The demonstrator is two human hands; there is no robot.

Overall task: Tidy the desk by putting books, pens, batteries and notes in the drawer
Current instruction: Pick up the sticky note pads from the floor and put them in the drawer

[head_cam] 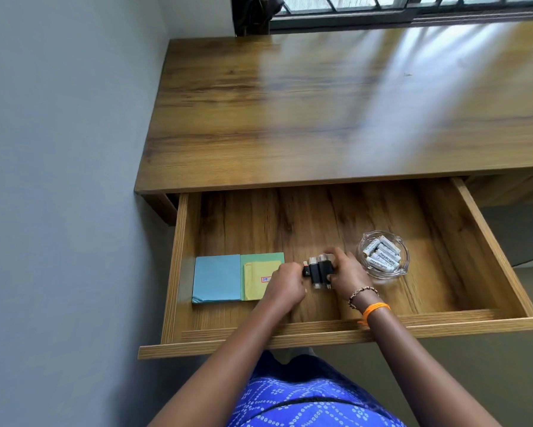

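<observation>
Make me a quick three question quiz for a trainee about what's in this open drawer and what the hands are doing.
1. True or false: the white batteries lie loose on the drawer floor.
2. Multiple choice: what lies on top of the green pad? A) a yellow note B) a pen C) a key
3. Short answer: which hands touch the black batteries?

Key
1. False. They sit in the glass dish.
2. A. The yellow note lies on it, right of the blue pad.
3. Both: the left hand and the right hand gather them from either side.
</observation>
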